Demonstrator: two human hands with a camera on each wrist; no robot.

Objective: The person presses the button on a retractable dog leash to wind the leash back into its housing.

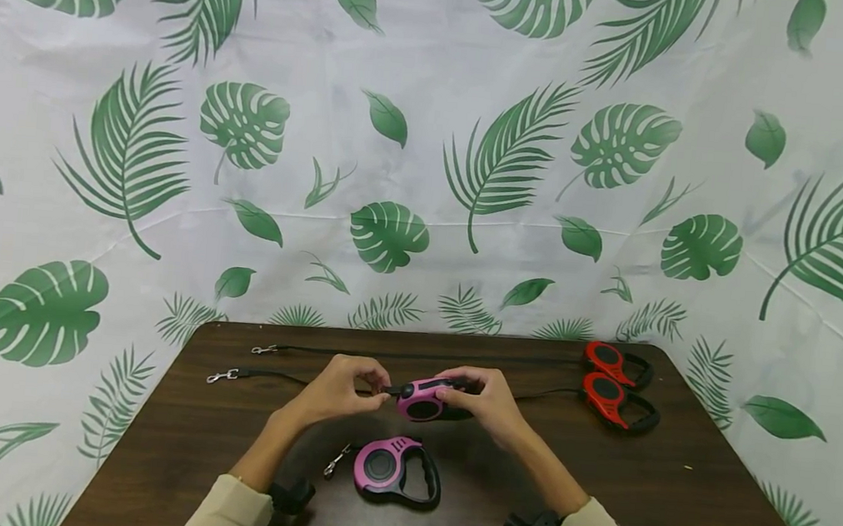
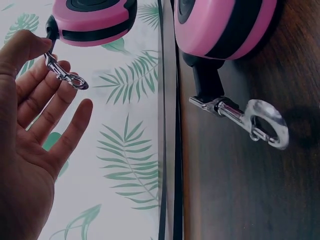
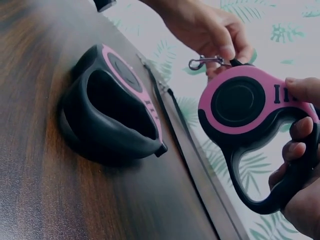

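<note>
My two hands hold a pink retractable leash (image 1: 423, 400) above the table. The right hand (image 1: 466, 392) grips its black handle, fingers curled through the loop (image 3: 295, 150) and thumb on the top by the button. My left hand (image 1: 379, 386) pinches the leash's metal clip (image 2: 67, 77) at the housing's mouth, between the thumb and the fingers behind it. A second pink leash (image 1: 392, 469) lies flat on the table near me, its clip (image 2: 250, 120) resting on the wood.
Two red leashes (image 1: 614, 399) lie at the table's far right, their black straps pulled out leftward to metal clips (image 1: 222, 376). The dark wooden table (image 1: 709, 505) is backed by a leaf-print cloth (image 1: 429, 172).
</note>
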